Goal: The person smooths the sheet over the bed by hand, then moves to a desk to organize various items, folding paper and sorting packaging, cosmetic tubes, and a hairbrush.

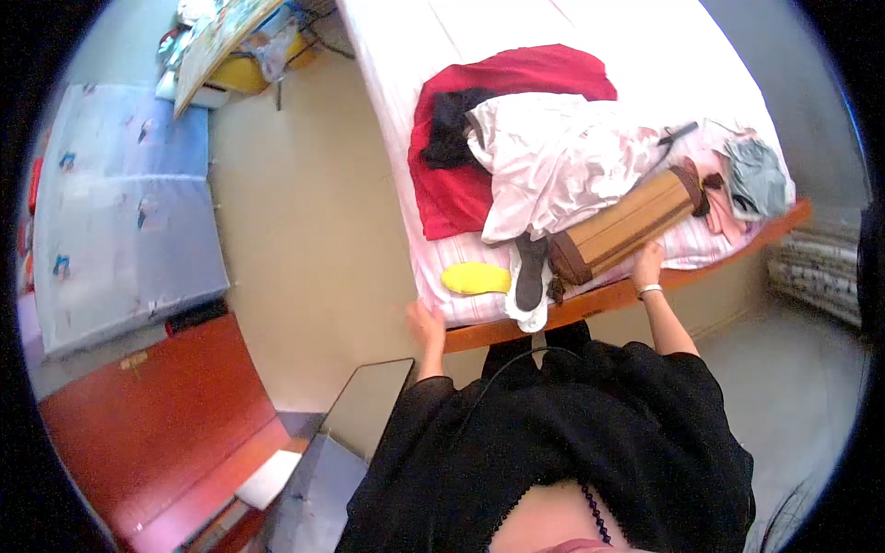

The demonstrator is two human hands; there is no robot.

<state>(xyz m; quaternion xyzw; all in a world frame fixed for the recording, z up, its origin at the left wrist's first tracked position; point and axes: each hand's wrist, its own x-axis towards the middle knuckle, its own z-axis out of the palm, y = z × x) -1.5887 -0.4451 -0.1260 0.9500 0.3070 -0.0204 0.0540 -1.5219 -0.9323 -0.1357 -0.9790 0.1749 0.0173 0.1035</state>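
My left hand (pixel 427 326) is at the near left corner of the bed (pixel 392 55), its fingers slightly blurred beside the wooden edge. My right hand (pixel 648 264) rests at the near edge of the bed, just below a brown bolster-shaped cushion (pixel 631 221); its fingertips are hard to make out. Between the hands lie a yellow object (pixel 476 278) and a dark grey and white item (pixel 530 276) that hangs slightly over the edge. Behind them a shiny pale pink cloth (pixel 562 157) covers part of a red cloth (pixel 452 203) and a black cloth (pixel 452 124).
Grey fabric (pixel 756 175) and pink fabric (pixel 724 217) lie at the bed's right corner. On the left stand a pale covered cabinet (pixel 129 221), a reddish wooden piece of furniture (pixel 166 415) and a table (pixel 221 51). A dark-edged panel (pixel 364 405) is near my left arm.
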